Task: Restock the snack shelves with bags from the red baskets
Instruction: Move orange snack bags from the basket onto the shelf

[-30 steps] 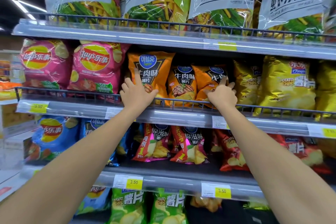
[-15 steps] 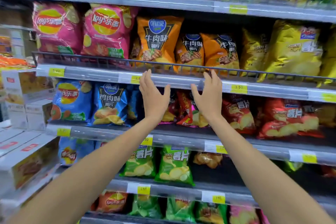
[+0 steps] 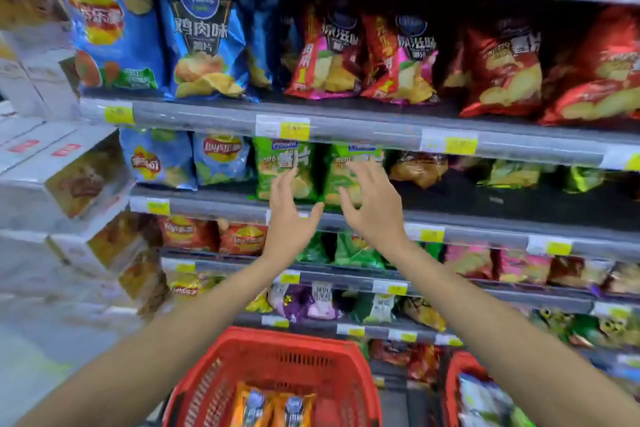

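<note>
1. Shelving (image 3: 363, 130): the frame is filled from upper left to lower right by rows of bags stood behind price-strip edges. The view has been dropped several rows within the last second, and the orange-bag row handled then is out of frame.
2. Stacked cartons (image 3: 69, 180): these are seen at the left edge, close beside the shelf end. Sideways room is judged tight there.
3. Red basket (image 3: 277, 360): now brought into view at bottom centre, with orange bags (image 3: 273, 406) lying inside. A second red basket (image 3: 453, 371) at bottom right holds pale bags, which are blurred.
4. Bare shelf floor (image 3: 485, 199): this lies at centre right, beside the green bags (image 3: 285, 172). Open room for stock is judged there.
5. Left hand (image 3: 287, 222) and right hand (image 3: 372, 208): both are at centre frame with fingers spread and nothing held, lowered from the upper row. Contact with the green bags cannot be told. The last placement is judged finished and a reach down into the basket is due. The way between the forearms appears unobstructed.
</note>
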`<action>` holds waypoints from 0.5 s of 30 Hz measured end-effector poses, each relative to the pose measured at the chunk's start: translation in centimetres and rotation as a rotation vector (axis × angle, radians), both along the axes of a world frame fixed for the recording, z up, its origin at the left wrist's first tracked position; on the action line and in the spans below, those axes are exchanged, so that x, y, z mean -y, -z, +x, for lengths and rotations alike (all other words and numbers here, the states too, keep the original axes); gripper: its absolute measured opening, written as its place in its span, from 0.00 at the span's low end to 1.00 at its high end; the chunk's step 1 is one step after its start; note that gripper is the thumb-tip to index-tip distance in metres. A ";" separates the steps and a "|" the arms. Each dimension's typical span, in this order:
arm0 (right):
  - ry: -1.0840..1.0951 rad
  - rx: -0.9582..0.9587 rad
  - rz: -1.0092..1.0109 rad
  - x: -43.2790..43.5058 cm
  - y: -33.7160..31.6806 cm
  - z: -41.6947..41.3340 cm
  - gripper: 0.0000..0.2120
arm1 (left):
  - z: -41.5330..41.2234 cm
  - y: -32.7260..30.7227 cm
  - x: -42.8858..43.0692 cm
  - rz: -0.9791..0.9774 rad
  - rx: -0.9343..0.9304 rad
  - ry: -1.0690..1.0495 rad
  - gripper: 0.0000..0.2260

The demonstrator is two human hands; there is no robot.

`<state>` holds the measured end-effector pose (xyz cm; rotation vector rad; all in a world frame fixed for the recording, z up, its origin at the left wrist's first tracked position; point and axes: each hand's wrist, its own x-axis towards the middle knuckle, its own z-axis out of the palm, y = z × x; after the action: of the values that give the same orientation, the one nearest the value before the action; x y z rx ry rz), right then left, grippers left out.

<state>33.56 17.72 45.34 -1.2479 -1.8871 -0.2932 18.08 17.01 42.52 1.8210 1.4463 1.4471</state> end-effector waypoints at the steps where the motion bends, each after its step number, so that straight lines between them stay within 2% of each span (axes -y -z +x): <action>1: -0.011 0.009 -0.049 0.4 1.5 -0.3 0.21 | -0.4 1.3 0.3 -0.038 -0.009 0.009 0.29; 6: -0.036 0.046 -0.302 2.4 8.6 -1.8 0.21 | -2.3 7.4 2.0 -0.210 -0.071 0.027 0.27; 11: -0.018 0.014 -0.593 4.6 15.9 -3.1 0.17 | -4.6 14.4 4.4 -0.454 -0.096 0.038 0.26; 15: 0.019 0.000 -0.853 7.2 22.1 -4.2 0.12 | -6.7 20.2 6.6 -0.671 -0.185 0.005 0.26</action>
<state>29.38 10.52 23.26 -1.7933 -2.0653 0.5698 11.38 10.44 22.32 1.5361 1.7381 0.6632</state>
